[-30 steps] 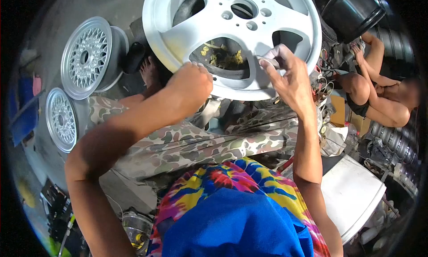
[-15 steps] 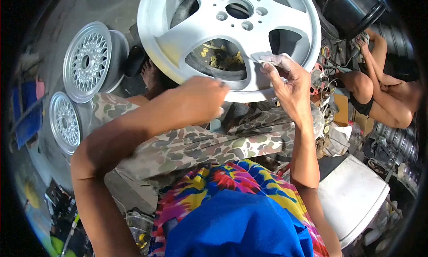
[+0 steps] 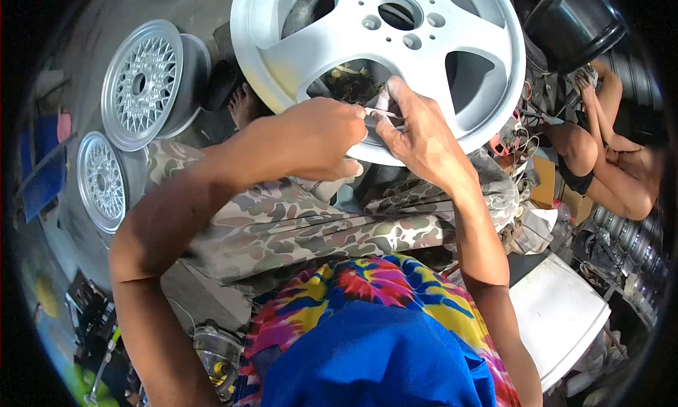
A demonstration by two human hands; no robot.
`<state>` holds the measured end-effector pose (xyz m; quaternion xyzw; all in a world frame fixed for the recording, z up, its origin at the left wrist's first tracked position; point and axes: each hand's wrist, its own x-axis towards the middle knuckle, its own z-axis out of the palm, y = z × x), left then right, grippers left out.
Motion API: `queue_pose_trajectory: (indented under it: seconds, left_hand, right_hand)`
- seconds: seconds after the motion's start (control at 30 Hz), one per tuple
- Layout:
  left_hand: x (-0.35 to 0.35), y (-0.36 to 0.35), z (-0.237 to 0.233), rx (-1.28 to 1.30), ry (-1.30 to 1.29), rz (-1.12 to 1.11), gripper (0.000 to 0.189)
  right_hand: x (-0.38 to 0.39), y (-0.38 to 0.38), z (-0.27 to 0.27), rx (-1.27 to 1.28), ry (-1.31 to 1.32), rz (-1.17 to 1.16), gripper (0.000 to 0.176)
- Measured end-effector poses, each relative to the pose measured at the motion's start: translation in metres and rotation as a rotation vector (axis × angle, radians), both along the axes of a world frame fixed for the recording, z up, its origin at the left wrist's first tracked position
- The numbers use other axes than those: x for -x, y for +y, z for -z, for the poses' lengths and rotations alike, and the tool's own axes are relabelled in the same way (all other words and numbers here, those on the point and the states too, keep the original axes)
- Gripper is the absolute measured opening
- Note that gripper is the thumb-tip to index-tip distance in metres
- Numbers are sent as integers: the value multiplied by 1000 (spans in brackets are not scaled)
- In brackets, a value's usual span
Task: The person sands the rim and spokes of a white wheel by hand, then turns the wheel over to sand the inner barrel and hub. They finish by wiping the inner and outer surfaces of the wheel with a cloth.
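Note:
A large white five-spoke car wheel (image 3: 426,73) lies tilted in front of me, its face toward me. Over its near rim, my left hand (image 3: 321,138) is closed, the fingertips pinching one end of a thin pale strip (image 3: 383,114). My right hand (image 3: 424,133) holds the strip's other side between thumb and fingers, over the near window of the wheel. White dust coats its fingertips. What the strip is made of I cannot make out. The two hands' fingertips almost meet.
Two silver mesh wheels (image 3: 141,85) stand on the floor at the left. A black wheel barrel (image 3: 575,25) is at the upper right, near another person's bent legs (image 3: 583,152). A white panel (image 3: 558,315) lies at my lower right, beside clutter and cardboard.
My right hand has moved left and my left hand slightly up, so their fingertips now come together at the pale strip. The view has shifted, with the wheel further right and up.

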<state>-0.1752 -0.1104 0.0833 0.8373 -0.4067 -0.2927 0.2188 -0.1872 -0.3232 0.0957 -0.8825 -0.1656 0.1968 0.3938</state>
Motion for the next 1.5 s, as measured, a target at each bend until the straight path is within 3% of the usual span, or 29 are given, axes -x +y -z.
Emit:
queue_pose_trajectory:
  seconds: [0.07,0.1,0.13,0.27,0.33,0.37,0.43,0.5,0.53,0.63,0.73,0.87,0.93,1.0,1.13,1.23,1.4,1.47,1.5]
  left_hand:
    - [-3,6,-3,78,35,-8,37]
    - [-8,10,-17,-74,-11,18,37]
    - [-10,12,-25,-226,-58,45,37]
    - [-8,11,-20,-247,-160,48,35]
    - [-14,8,-14,-13,85,1,31]
    - [-17,10,-14,-11,87,3,31]
    - [-28,22,-17,109,3,-116,28]
    - [-42,37,-23,103,-95,-227,27]
    - [-49,45,-25,97,-196,-344,27]
    - [-63,67,-29,177,-292,-390,29]
    - [-62,67,-46,158,-199,-450,30]
    - [-62,67,-43,118,-244,-423,28]
    - [-63,74,-26,147,-465,-409,27]
    - [-68,81,-29,145,-396,-398,28]
    - [-77,76,-50,31,-226,-405,28]
    - [-75,75,-41,172,-306,-403,27]
    - [-76,77,-45,121,-270,-418,27]
    - [-78,79,-42,84,-254,-417,27]
    - [-78,80,-39,92,-381,-399,27]
  right_hand:
    - [5,2,6,22,-142,-24,31]
    - [7,3,7,42,-286,-39,30]
    - [6,5,9,45,-284,-37,30]
    - [0,14,15,101,-69,-101,27]
    - [-3,16,16,150,-4,-133,27]
    - [-5,16,16,133,7,-135,28]
    - [-5,15,17,115,18,-134,28]
    - [-1,13,19,164,-195,-152,24]
    - [-2,13,19,164,-195,-151,24]
    - [-7,13,17,249,-83,-164,16]
    - [-8,15,11,267,-28,-229,13]
    - [-7,34,14,231,-52,-165,13]
    - [-6,21,19,158,-9,-209,12]
    - [-9,15,11,171,82,-228,12]
    - [-11,40,30,168,-16,-182,15]
    - [-20,64,38,162,-30,-105,16]
    - [-8,42,12,83,48,-118,22]
    - [-6,50,25,90,37,-84,22]
    - [-9,59,39,113,-31,-45,16]
